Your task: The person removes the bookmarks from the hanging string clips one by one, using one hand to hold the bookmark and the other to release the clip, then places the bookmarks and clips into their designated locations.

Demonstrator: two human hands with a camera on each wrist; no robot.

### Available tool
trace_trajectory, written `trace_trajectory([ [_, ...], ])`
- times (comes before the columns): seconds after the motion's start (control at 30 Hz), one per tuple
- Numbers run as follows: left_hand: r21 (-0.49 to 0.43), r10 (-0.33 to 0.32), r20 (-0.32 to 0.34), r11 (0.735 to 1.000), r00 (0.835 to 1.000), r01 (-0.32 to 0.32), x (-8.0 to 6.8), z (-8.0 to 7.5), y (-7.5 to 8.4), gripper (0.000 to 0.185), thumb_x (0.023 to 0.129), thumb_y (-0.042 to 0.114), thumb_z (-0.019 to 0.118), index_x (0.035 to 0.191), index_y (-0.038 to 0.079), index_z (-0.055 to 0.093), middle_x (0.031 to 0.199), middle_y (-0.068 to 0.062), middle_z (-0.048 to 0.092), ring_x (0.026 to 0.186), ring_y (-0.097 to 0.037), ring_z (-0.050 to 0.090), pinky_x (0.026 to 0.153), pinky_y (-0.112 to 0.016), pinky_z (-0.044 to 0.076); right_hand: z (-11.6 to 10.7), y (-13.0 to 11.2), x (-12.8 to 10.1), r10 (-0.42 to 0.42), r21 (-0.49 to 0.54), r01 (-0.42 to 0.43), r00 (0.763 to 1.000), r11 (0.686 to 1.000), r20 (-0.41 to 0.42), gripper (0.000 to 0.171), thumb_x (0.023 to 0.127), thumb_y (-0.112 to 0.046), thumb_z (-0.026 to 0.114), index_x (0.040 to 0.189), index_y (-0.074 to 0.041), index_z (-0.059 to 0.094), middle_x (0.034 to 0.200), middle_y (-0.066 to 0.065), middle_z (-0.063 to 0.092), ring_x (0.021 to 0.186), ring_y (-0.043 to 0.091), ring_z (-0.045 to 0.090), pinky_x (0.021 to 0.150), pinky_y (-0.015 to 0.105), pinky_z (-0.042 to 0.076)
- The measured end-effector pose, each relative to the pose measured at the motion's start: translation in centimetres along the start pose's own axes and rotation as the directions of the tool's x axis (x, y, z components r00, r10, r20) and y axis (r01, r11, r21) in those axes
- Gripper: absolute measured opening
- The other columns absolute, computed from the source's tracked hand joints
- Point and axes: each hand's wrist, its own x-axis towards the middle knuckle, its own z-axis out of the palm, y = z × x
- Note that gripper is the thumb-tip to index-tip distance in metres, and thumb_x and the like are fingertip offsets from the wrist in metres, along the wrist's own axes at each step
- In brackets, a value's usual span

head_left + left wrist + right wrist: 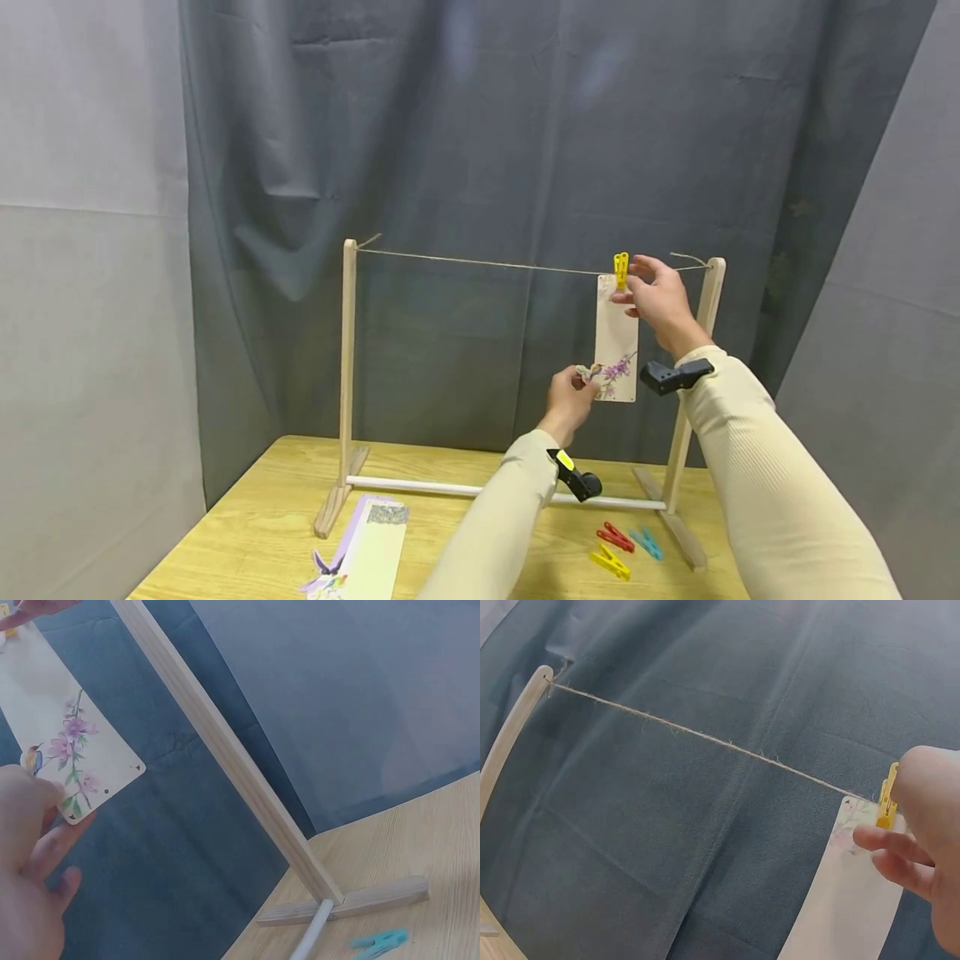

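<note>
At the string's [487,264] right end, my right hand [660,300] pinches the yellow peg [621,268] clamping a card [617,337] that hangs long axis vertical. My left hand [568,402] pinches the card's bottom left corner from below. Spare pegs [622,550] lie on the near bench [247,533], well below both hands.

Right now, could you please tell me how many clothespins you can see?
4: a yellow clothespin on the string, and red clothespin, blue clothespin and second yellow clothespin on the table. Sleeves may hide more.
</note>
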Motion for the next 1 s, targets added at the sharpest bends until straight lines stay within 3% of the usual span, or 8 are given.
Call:
trace_trajectory([
  [0.2, 0.005, 0.024, 0.038, 1.0, 0.999, -0.024, 0.1, -0.6, 0.0, 0.019, 0.095, -0.003, 0.065, 0.084, 0.008, 0.054, 0.073, 0.005, 0.049, 0.067, -0.01, 0.046, 0.06, -0.026, 0.036, 0.1, -0.1, 0.4, -0.003, 0.011, 0.002, 0.998, 1.0, 0.059, 0.047, 0.112, -0.02, 0.042, 0.154, 0.0, 0.038, 0.155, 0.025, 0.04, 0.098, 0.02, 0.071, 0.07, 0.022, 0.053],
  [0.37, -0.023, 0.004, 0.093, 1.0, 0.996, -0.002, 0.1, -1.0, 0.0, 0.017, 0.1, 0.001, 0.062, 0.09, 0.01, 0.05, 0.066, 0.005, 0.046, 0.057, -0.01, 0.04, 0.052, -0.026, 0.03, 0.3, -0.6, 0.6, 0.015, 0.03, -0.016, 0.999, 0.999, 0.043, 0.05, 0.113, -0.022, 0.041, 0.158, -0.003, 0.027, 0.158, 0.024, 0.035, 0.103, 0.026, 0.071, 0.071, 0.024, 0.054],
  [0.47, -0.063, -0.01, 0.126, 0.998, 0.992, 0.018, -0.1, -1.0, 0.1, 0.012, 0.102, 0.0, 0.059, 0.096, 0.009, 0.055, 0.067, 0.004, 0.059, 0.057, -0.01, 0.056, 0.052, -0.025, 0.033, 0.1, -0.8, 0.9, 0.043, 0.05, -0.045, 0.998, 0.998, 0.047, 0.06, 0.113, -0.022, 0.038, 0.164, -0.009, 0.01, 0.164, 0.023, 0.024, 0.103, 0.024, 0.072, 0.073, 0.024, 0.055],
  [0.53, -0.124, -0.001, 0.149, 0.992, 0.989, 0.02, -0.2, -0.9, 0.2, 0.01, 0.102, -0.003, 0.057, 0.102, 0.007, 0.059, 0.078, -0.002, 0.069, 0.068, -0.019, 0.071, 0.057, -0.025, 0.046, -0.1, -1.0, 1.1, 0.058, 0.062, -0.062, 0.997, 0.996, 0.057, 0.064, 0.113, -0.023, 0.035, 0.166, -0.011, 0.001, 0.166, 0.025, 0.019, 0.1, 0.02, 0.073, 0.073, 0.023, 0.056],
  [0.6, -0.185, 0.005, 0.167, 0.982, 0.986, 0.027, -0.3, -0.9, 0.4, 0.013, 0.102, -0.005, 0.055, 0.107, 0.005, 0.061, 0.089, -0.009, 0.074, 0.08, -0.031, 0.076, 0.068, -0.032, 0.058, -0.3, -1.1, 1.4, 0.068, 0.063, -0.073, 0.995, 0.995, 0.074, 0.065, 0.114, -0.027, 0.034, 0.166, -0.01, -0.002, 0.165, 0.027, 0.018, 0.095, 0.015, 0.074, 0.073, 0.022, 0.056],
  [0.73, -0.234, 0.012, 0.179, 0.972, 0.984, 0.031, -0.4, -0.8, 0.4, 0.011, 0.102, -0.008, 0.054, 0.104, 0.002, 0.058, 0.09, -0.015, 0.072, 0.086, -0.044, 0.074, 0.077, -0.045, 0.061, -0.6, -1.1, 1.7, 0.073, 0.035, -0.075, 0.995, 0.997, 0.063, 0.062, 0.114, -0.034, 0.032, 0.165, -0.003, 0.013, 0.155, 0.031, 0.035, 0.084, 0.006, 0.071, 0.07, 0.02, 0.056],
  [0.83, -0.224, 0.016, 0.178, 0.974, 0.984, 0.025, -0.6, -0.7, 0.2, 0.009, 0.101, -0.009, 0.054, 0.099, 0.0, 0.054, 0.084, -0.017, 0.07, 0.083, -0.047, 0.073, 0.076, -0.044, 0.062, -1.0, -0.8, 1.6, 0.078, 0.023, -0.08, 0.996, 0.997, 0.05, 0.059, 0.114, -0.036, 0.033, 0.162, -0.002, 0.025, 0.142, 0.027, 0.045, 0.08, 0.003, 0.068, 0.069, 0.018, 0.055],
  [1.0, -0.25, 0.032, 0.189, 0.968, 0.981, 0.017, -0.8, -0.9, -0.2, 0.01, 0.099, -0.011, 0.052, 0.1, -0.002, 0.054, 0.087, -0.017, 0.07, 0.082, -0.047, 0.073, 0.073, -0.04, 0.062, -1.3, -0.4, 1.5, 0.074, 0.051, -0.078, 0.995, 0.996, 0.074, 0.055, 0.114, -0.032, 0.035, 0.16, -0.003, 0.032, 0.137, 0.02, 0.045, 0.074, 0.003, 0.063, 0.067, 0.017, 0.053],
])
